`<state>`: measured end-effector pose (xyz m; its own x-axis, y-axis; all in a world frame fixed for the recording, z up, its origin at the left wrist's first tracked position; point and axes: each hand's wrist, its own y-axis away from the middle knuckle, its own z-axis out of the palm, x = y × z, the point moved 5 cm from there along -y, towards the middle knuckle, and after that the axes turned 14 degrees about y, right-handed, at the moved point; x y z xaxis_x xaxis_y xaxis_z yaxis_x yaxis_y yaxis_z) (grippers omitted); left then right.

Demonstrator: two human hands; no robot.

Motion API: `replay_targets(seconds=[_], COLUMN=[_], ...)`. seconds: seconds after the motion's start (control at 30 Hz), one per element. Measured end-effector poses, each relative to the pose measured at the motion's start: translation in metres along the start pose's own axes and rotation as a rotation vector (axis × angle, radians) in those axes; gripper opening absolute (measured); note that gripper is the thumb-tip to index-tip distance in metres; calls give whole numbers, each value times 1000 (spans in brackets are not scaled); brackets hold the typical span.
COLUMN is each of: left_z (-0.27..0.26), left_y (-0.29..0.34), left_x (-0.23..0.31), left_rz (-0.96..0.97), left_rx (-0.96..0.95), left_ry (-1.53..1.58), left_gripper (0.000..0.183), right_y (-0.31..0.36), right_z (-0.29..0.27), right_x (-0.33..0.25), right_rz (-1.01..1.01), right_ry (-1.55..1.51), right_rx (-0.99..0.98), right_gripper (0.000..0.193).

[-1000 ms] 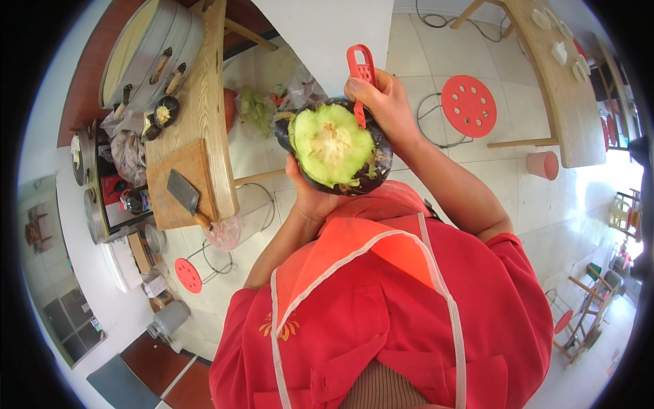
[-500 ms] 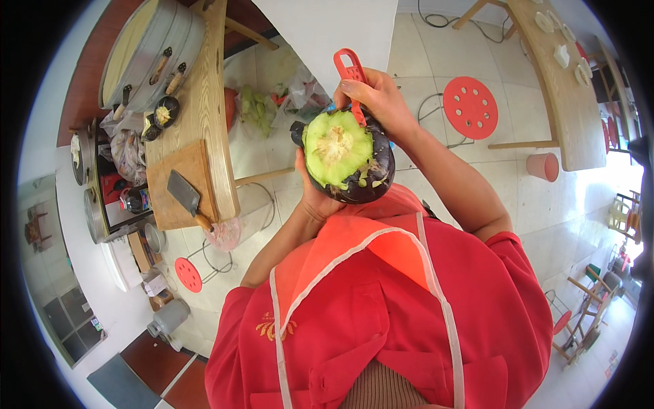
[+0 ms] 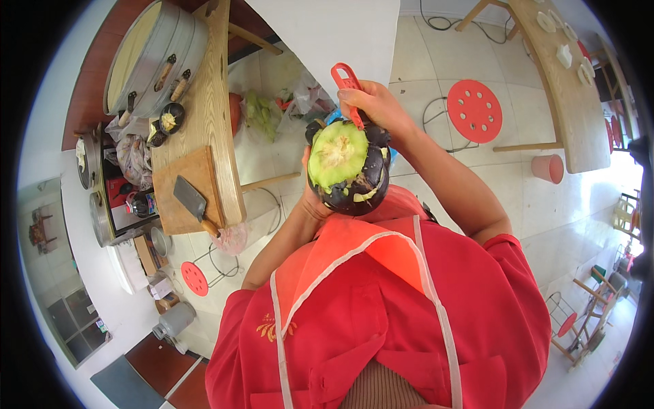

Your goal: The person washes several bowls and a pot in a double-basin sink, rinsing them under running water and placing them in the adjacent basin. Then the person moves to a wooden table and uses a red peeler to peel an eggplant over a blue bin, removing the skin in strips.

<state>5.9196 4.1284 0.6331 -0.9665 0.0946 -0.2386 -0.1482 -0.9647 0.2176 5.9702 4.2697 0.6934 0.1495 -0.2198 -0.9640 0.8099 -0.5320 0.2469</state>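
A big round eggplant [image 3: 338, 155] with dark purple skin is held in front of my chest. Its upper face is bare, showing pale green flesh with a whitish middle, and strips of skin hang along the edge. My left hand [image 3: 314, 203] is closed round its left side and underside, with most fingers hidden behind it. Above, my right hand [image 3: 376, 108] grips a red peeler [image 3: 345, 77], whose lower end meets the eggplant's upper right edge. The peeler's blade does not show clearly.
On the wooden table [image 3: 228, 163] at left, a cleaver [image 3: 191, 198] lies on a cutting board [image 3: 170, 221], with cut eggplant pieces [image 3: 170, 119] and a large steamer [image 3: 157, 58] behind. Bagged green vegetables [image 3: 260, 117] sit on the floor. A red stool [image 3: 475, 111] stands to the right.
The eggplant has turned and tilted in my left hand, so more dark skin faces up at right. The peeler and my right hand have shifted slightly lower, and the whole view has moved a little.
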Motion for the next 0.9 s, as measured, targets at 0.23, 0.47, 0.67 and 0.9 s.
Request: replay_targets(seconds=[0.23, 0.47, 0.67, 0.9], left_z=[27, 12, 4, -3], left_y=[-8, 16, 19, 28], left_x=[2, 8, 0, -8], left_rz=[-77, 238, 165, 126], left_rx=[-35, 221, 280, 277], left_ry=[7, -433, -562, -579], left_gripper=[78, 85, 85, 87], right_y=[7, 18, 20, 11], right_z=[-1, -24, -21, -24], right_x=[5, 7, 12, 12], right_rz=[-5, -232, -226, -172], right_ry=[-265, 62, 202, 168], right_rx=[-133, 339, 370, 338], right_gripper=[30, 26, 16, 20])
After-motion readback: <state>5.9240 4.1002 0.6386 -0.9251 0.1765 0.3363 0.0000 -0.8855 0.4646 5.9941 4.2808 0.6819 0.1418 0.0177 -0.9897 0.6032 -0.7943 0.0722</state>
